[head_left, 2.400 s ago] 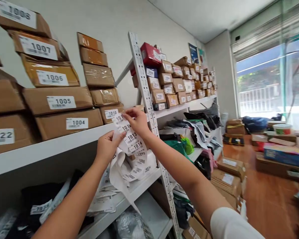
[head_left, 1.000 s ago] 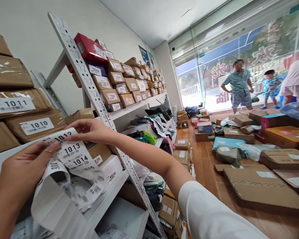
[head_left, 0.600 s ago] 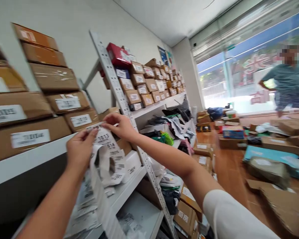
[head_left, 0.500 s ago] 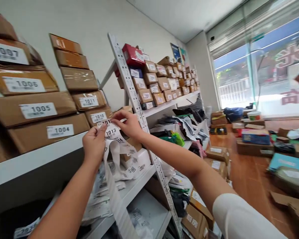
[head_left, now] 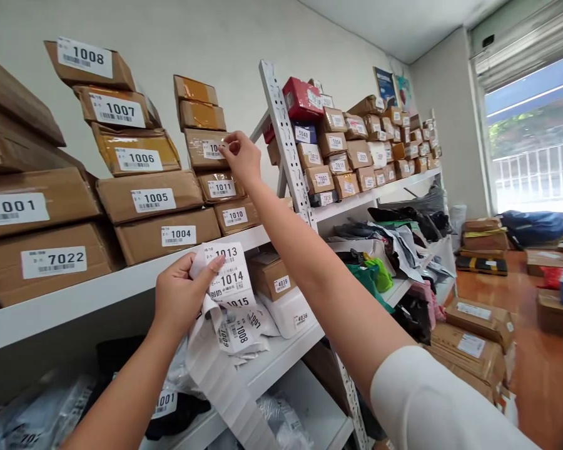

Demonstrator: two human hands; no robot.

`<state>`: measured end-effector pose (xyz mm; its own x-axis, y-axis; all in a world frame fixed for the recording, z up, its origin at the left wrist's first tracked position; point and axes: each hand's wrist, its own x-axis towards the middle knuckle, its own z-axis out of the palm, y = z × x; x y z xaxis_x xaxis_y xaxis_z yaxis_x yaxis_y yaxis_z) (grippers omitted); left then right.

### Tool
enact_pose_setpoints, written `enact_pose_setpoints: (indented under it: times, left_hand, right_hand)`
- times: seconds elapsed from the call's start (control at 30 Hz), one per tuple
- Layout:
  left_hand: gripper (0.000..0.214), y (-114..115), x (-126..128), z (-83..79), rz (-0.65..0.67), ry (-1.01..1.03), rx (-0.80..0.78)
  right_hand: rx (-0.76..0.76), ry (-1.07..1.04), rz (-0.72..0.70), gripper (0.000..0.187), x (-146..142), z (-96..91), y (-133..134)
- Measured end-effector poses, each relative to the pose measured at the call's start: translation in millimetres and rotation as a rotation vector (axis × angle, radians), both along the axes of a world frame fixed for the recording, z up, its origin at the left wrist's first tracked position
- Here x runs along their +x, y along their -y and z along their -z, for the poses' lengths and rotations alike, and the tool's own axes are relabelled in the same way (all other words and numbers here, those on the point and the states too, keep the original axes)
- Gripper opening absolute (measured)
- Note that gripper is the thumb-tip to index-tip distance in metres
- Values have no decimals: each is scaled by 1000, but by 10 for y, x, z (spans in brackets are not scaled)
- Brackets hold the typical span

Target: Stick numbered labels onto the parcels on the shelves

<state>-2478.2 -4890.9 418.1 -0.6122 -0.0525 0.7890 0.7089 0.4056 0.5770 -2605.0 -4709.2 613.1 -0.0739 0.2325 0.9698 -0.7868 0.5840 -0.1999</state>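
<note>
My left hand (head_left: 181, 290) pinches a long strip of white number labels (head_left: 234, 278) printed 1013, 1014 and 1015. Its unprinted tail (head_left: 228, 387) hangs past the lower shelf edge. Higher up, my right hand (head_left: 243, 159) has its fingers closed at the right end of a single label (head_left: 211, 149), whose last digits they cover. That label lies against the front of a brown cardboard box (head_left: 194, 140). Under this box are boxes labelled 1011 (head_left: 221, 188) and 1010 (head_left: 234, 215); two taped boxes (head_left: 199, 115) rest on top of it.
Numbered boxes (head_left: 166, 197) stack along the white shelf (head_left: 122, 281) to the left. A perforated upright (head_left: 288, 144) divides it from another rack of small parcels (head_left: 356, 153). Bagged parcels (head_left: 286, 419) lie on lower shelves, and cartons (head_left: 473, 344) stand on the floor at right.
My right hand has moved up from the label strip to the box front with a label. The 1013 label now heads the strip in my left hand. The view has swung left.
</note>
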Motion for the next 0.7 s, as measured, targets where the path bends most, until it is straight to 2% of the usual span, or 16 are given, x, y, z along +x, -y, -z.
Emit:
enact_pose_setpoints:
  times: [0.07,0.2,0.27,0.47,0.63,0.7]
  left_hand:
    - [31,74,25,-6,-35,-4,-14]
    - [32,154,44,-23,-56,-5,-6]
    - [31,157,49,-23,-41,-12,17]
    - [31,56,79,-8,-12,-13,53]
    - [32,-54,80,-20,40,-9,78]
    - [32,-79,67,-25,53,-27,77]
  right_hand:
    - [38,1,56,18,-41,-9,6]
    - [9,-22,164,40,15,32,32]
    - [17,-56,204,40,49,48,30]
    - [272,-120,238,17,-60,128,-78]
    - [567,-205,302,29,-27,290,-92]
    - [580,-209,252,29,96,416,-75]
